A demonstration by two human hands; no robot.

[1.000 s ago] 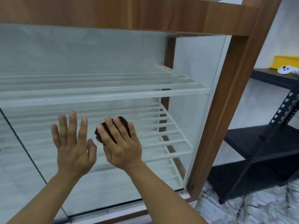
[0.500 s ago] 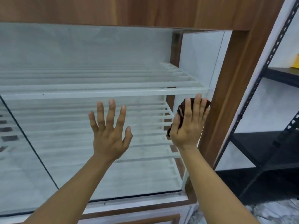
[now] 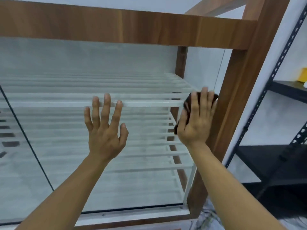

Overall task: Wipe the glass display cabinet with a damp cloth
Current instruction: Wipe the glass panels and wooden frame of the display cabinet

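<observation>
The step in hand is the wiping itself, at the far right edge of the front glass. The right hand (image 3: 197, 120) lies flat with its fingers (image 3: 203, 103) straight and close together, pressing the dark brown cloth (image 3: 186, 105) against the glass pane (image 3: 141, 180) just beside the wooden corner post (image 3: 232, 113). The cloth shows only as a dark bunch past the fingertips and along the thumb side. The left hand (image 3: 104, 130) is raised flat toward the same pane, near its middle, with its fingers (image 3: 106, 110) straight, spread apart and holding nothing. Whether the palm actually touches the glass I cannot tell. With the cloth hard up against the post, the stroke has no room further right, so I judge the next move calls for turning the pass: sliding the cloth down or back to the left with even pressure, minding the narrow strip by the frame, while the free hand steadies the panel. By count, there are two hands and one cloth. The one cabinet has a wooden top rail (image 3: 116, 25). A dark slanting seam (image 3: 25, 138) divides the front into two panes, and two white slatted shelves sit behind them, an upper shelf (image 3: 149, 103) and a lower shelf (image 3: 157, 143). To the right stands one black metal rack (image 3: 282, 163), with one yellow object (image 3: 303, 74) on its upper level, cut off by the picture's edge.
</observation>
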